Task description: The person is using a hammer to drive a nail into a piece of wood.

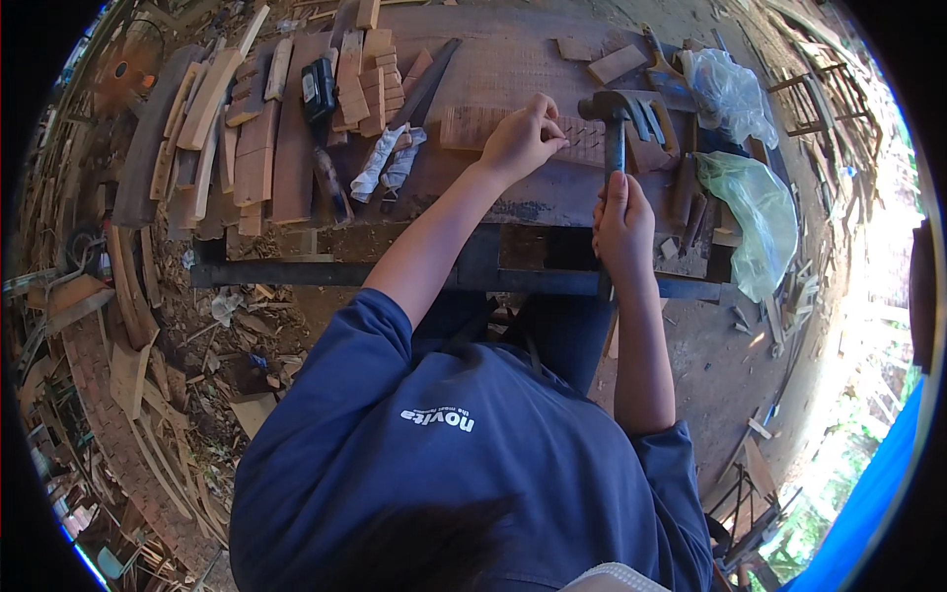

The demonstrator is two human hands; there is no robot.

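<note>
My right hand is wrapped round the handle of a claw hammer. The hammer's dark head is raised over the right part of a reddish wooden block. Several thin nails stand out of that block, just left of the hammer. My left hand is above the block beside these nails, thumb and fingertips pinched together. Whatever lies between those fingertips is too small to make out. The block rests on a broad wooden workbench.
Stacked wood pieces cover the bench's left side, with a black device among them. White crumpled wrapping lies nearer the middle. A clear plastic bag and a greenish bag sit at the right. Scraps litter the floor.
</note>
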